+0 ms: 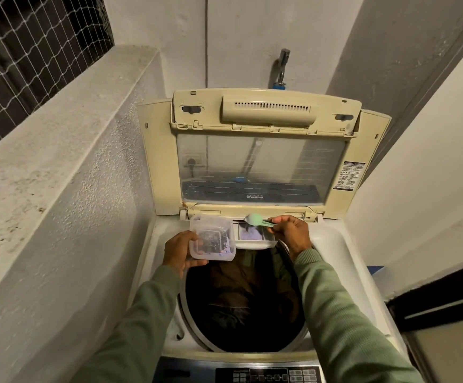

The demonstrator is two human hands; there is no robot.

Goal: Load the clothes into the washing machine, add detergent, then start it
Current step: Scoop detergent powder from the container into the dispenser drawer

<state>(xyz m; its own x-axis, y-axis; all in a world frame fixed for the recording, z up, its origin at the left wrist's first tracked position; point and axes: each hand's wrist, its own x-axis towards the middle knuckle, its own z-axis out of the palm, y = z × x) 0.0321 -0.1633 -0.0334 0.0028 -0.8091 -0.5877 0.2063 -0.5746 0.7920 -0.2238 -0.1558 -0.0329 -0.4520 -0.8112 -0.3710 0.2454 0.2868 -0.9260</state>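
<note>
A top-loading washing machine (343, 261) stands below me with its lid (260, 167) raised against the wall. Dark clothes (241, 297) fill the drum. At the drum's far rim the detergent drawer (255, 237) is pulled out, with pale powder in it. My left hand (179, 252) holds a clear plastic detergent tub (212, 240), open and tilted toward me, just left of the drawer. My right hand (291, 232) pinches the handle of a light green scoop (255, 219), whose bowl hangs over the drawer's far edge.
The control panel (269, 374) runs along the machine's near edge. A rough concrete ledge (67, 150) rises close on the left, with a netted window above it. A tap (281, 67) sticks out of the wall behind the lid. A wall and dark door frame (432, 302) crowd the right.
</note>
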